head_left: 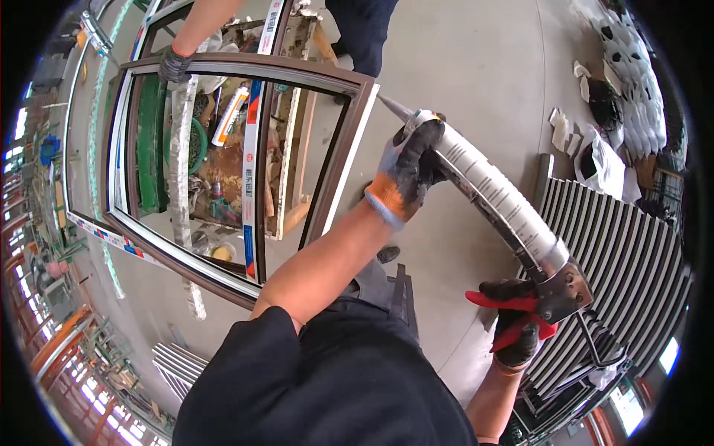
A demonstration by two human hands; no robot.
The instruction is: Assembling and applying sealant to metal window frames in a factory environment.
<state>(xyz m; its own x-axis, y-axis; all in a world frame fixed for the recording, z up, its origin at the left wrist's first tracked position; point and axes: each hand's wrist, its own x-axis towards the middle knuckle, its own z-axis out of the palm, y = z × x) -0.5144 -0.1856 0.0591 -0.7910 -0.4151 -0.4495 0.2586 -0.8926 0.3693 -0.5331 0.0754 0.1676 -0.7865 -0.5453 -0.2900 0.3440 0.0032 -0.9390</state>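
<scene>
White-tubed caulking gun [502, 189]: left hand [411, 163], fingers wrapped round its front; right hand [515, 327], fingers curled about red grip [517, 305].

Left fingers [425, 145] around caulking gun [500, 189], right fingers [509, 288] at its rear

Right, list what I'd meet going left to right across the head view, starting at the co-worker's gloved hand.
Co-worker's gloved hand → orange-and-white sealant cartridge → wearer's left hand → wearer's right hand → white bundles.
</scene>
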